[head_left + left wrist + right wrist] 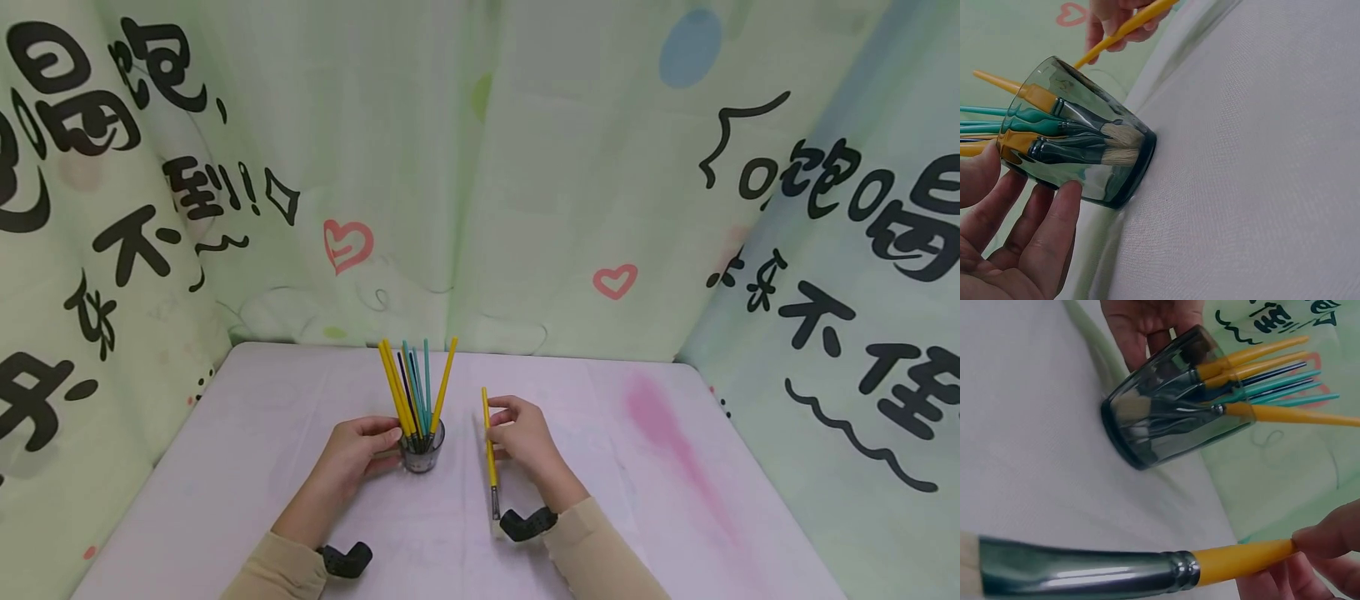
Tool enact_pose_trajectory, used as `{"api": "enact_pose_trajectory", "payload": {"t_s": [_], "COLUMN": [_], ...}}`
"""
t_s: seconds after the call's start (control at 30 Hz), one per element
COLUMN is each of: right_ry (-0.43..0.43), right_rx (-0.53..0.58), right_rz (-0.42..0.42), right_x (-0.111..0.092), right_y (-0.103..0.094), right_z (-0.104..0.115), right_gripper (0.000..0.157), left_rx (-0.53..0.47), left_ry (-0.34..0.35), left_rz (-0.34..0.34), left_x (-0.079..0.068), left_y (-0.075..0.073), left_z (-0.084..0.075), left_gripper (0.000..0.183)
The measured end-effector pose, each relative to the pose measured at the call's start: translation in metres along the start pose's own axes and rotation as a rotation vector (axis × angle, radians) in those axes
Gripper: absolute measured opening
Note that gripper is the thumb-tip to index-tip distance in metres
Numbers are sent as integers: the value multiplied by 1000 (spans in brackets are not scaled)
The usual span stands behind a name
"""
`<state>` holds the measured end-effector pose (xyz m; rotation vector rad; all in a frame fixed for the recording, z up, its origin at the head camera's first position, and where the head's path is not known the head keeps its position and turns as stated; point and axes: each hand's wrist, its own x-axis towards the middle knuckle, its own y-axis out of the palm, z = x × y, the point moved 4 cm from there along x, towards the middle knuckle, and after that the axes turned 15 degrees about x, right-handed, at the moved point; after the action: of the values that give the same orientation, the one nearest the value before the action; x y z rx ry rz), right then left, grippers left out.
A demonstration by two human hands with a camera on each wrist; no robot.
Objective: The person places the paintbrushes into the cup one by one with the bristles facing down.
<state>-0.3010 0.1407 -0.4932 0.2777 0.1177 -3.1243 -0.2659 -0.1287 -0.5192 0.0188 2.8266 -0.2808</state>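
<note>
A small smoky glass cup [422,461] stands on the table with several paintbrushes [1072,128] in it, bristles down. Their handles are yellow, teal and dark. My left hand [360,443] holds the cup from its left side, thumb near the rim and fingertips against the wall. To the right of the cup, my right hand [525,435] pinches a yellow-handled paintbrush [1244,562] by its handle. That brush points bristles down, with a dark metal ferrule and pale, flat bristles. In the head view its tip is close to the tabletop; contact cannot be told.
A pale pinkish cloth covers the table [585,500], with a pink streak on its right part. Light green curtains [540,167] with black lettering and hearts enclose the back and both sides. Black straps [528,525] sit on both wrists.
</note>
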Motion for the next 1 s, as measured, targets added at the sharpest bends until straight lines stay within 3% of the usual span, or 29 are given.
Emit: {"api": "enact_pose_trajectory", "payload": {"t_s": [0.63,0.77,1.0], "right_ry": [-168,-234,-365], "right_rx": [558,623,614], "right_rz": [-95,-135,-132], "right_x": [-9,-9,-10], "right_y": [-1,5,19], "right_z": [50,57,65], "right_gripper": [52,52,49], "left_rx": [-5,-6,-7], "left_ry": [-11,-13,13], "left_rz": [-5,-10,5], "left_x": [-1,0,-1], "left_y": [0,0,0], "left_z": [0,0,-1], "left_gripper": [33,32,35]}}
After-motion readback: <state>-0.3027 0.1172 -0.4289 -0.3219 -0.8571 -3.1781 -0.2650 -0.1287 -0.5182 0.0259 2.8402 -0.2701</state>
